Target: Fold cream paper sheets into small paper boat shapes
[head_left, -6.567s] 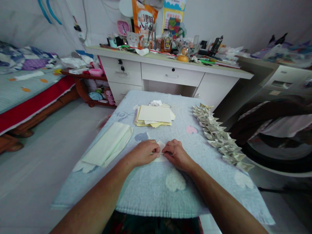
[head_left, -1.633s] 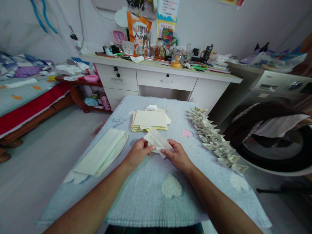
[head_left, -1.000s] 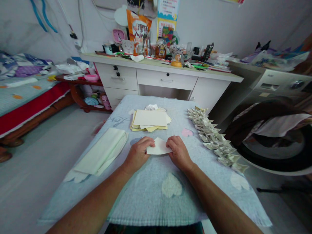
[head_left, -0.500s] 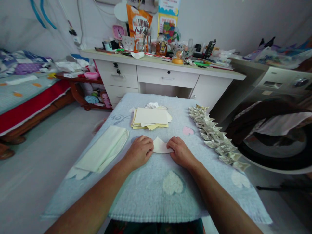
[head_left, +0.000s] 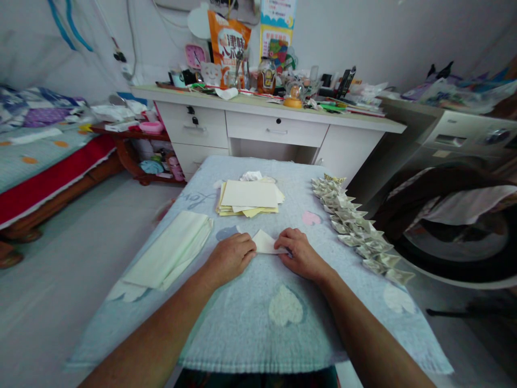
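A small cream sheet of folded paper (head_left: 264,242), peaked at the top, lies on the cloth-covered table (head_left: 242,334) between my hands. My left hand (head_left: 234,252) has its fingers closed on the paper's left end. On the right end, the fingers and thumb of my right hand (head_left: 297,250) pinch the same paper. Behind it sits a stack of cream and yellow paper sheets (head_left: 250,194). To the left rests a pile of larger pale folded sheets (head_left: 169,250). Along the right side stands a row of folded paper pieces (head_left: 351,221) with pointed tips, nested together.
A white desk (head_left: 278,121) crowded with jars, a snack bag and other items stands beyond the table. At right is a washing machine (head_left: 456,140) with its door open and clothes hanging out. A bed (head_left: 48,156) and low wooden shelf (head_left: 133,140) are at left.
My right hand has shifted slightly left along the paper's edge, and its fingers have changed position. My left hand is slightly lower in view. The paper stays between them.
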`<move>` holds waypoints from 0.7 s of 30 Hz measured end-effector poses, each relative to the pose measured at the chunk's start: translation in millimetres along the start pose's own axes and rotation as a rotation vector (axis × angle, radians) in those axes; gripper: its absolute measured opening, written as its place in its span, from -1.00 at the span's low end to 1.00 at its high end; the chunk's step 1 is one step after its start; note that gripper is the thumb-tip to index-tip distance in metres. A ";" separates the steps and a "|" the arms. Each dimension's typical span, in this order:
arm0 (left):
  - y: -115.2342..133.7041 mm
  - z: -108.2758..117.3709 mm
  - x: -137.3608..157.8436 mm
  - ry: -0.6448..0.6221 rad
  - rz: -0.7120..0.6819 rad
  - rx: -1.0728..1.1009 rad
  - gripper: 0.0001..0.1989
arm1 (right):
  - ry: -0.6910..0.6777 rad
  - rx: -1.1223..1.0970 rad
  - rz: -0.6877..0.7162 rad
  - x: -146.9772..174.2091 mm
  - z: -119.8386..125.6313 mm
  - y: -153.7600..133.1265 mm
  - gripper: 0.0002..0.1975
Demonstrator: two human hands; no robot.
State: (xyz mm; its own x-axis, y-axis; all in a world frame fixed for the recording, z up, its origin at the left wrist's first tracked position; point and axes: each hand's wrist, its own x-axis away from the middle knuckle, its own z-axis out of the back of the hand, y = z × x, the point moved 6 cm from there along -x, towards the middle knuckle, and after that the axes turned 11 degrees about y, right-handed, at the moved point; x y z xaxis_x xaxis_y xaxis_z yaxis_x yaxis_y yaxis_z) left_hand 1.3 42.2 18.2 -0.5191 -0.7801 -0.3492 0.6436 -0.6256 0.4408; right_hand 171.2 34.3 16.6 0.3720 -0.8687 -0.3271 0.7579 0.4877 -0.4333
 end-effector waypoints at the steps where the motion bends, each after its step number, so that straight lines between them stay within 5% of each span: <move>1: -0.5 -0.2 -0.3 0.000 0.008 0.008 -0.81 | 0.008 -0.019 -0.006 -0.2 -1.5 0.7 -0.80; 7: -7.2 0.3 -0.6 0.023 0.098 0.007 -0.84 | 0.064 -0.086 -0.142 -4.2 -6.2 9.1 -0.92; 21: -22.0 2.7 -0.5 0.083 0.207 -0.142 -0.79 | 0.121 0.055 -0.367 -7.4 -9.1 23.4 -0.82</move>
State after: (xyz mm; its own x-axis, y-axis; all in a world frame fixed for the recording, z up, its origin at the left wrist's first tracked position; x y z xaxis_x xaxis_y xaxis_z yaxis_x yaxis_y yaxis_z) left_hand -14.1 56.3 10.9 -0.3241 -0.8854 -0.3333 0.8069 -0.4426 0.3911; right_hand 181.3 52.9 1.3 0.0075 -0.9665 -0.2567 0.8576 0.1383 -0.4954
